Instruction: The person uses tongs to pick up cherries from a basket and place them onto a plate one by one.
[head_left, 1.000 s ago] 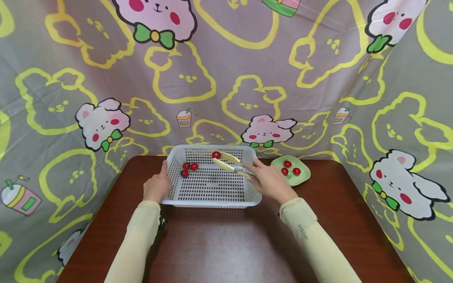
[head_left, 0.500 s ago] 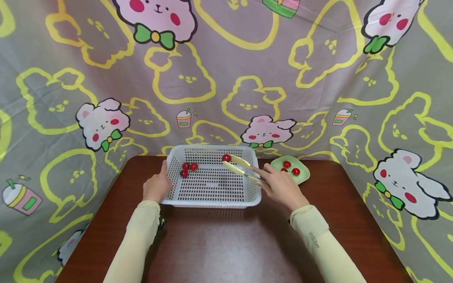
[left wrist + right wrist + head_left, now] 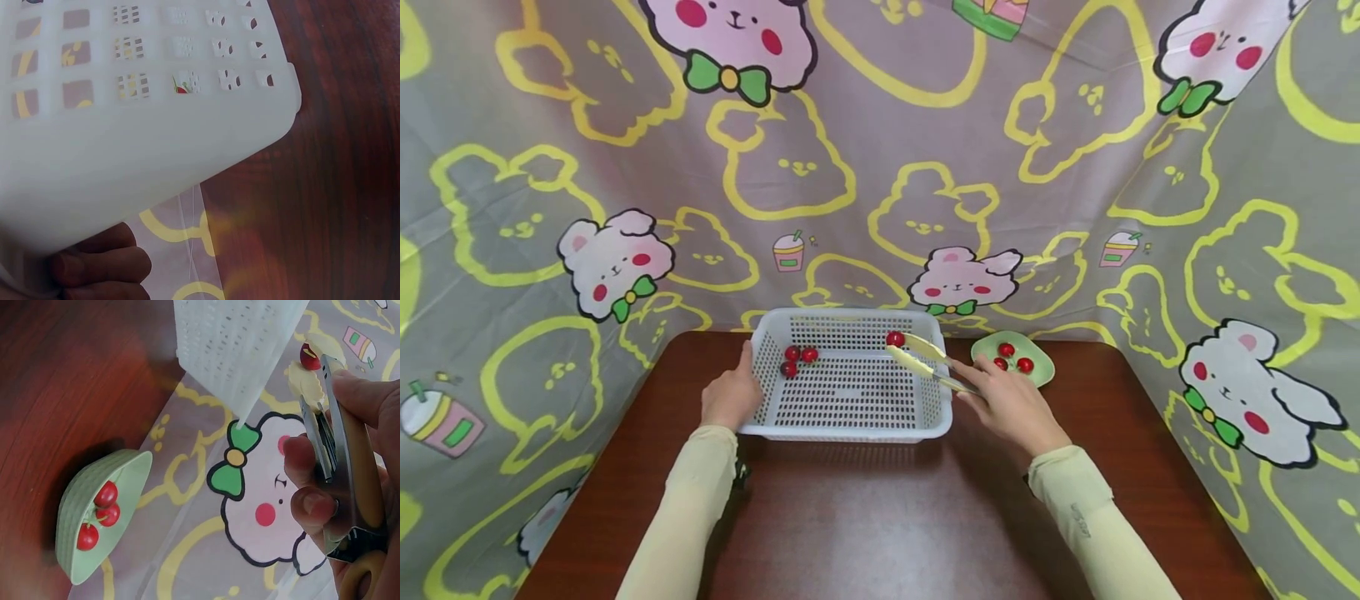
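My left hand [image 3: 732,398] grips the left rim of a white perforated plastic basket [image 3: 846,434]. In the left wrist view its fingers [image 3: 109,265] curl under that rim. With my right hand [image 3: 1017,408] I hold metal tongs [image 3: 953,383] with pale yellow tips over the basket's right side. A small red cherry-like fruit [image 3: 895,339] sits at the tips, also seen in the right wrist view as a dark red fruit [image 3: 309,357]. Inside the basket, at the back left, lie three similar red fruits [image 3: 792,353].
A light green dish [image 3: 1041,380] stands right of the basket, beyond my right hand. It holds three red fruits [image 3: 1025,365] with green stems. The brown wooden table [image 3: 850,525] meets a patterned cloth curtain [image 3: 835,200] at the back and sides.
My right hand has moved right and slightly nearer, carrying the tongs and the fruit from mid-basket toward its right side. The left hand and the basket have kept their place.
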The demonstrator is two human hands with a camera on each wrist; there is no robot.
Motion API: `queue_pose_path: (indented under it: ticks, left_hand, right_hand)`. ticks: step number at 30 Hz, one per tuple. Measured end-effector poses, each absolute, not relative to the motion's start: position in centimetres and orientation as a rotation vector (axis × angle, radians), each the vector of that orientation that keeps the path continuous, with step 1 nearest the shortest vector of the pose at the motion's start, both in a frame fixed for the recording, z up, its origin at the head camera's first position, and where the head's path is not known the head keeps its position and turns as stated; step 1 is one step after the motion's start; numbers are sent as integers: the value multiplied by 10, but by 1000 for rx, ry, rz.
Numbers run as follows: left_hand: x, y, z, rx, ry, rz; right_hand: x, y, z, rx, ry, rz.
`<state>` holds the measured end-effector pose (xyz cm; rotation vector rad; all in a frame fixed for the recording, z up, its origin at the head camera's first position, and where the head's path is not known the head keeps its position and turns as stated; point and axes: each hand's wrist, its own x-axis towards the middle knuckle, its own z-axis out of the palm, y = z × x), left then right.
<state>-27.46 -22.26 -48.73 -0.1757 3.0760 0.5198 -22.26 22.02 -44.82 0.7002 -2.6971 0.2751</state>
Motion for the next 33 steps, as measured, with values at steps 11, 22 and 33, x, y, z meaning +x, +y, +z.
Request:
queue_pose_path:
  ticks: [11, 22, 33]
  left_hand:
    - [-276, -224, -488, -162, 3087, 521]
    - [-276, -223, -489, -170, 3083, 520]
    - [-275, -224, -489, -164, 3087, 537]
  right_hand:
    - [-217, 242, -452, 646, -2662, 255]
    - [-209, 268, -453, 583, -2661, 205]
    - [-204, 295, -454, 452, -2718, 233]
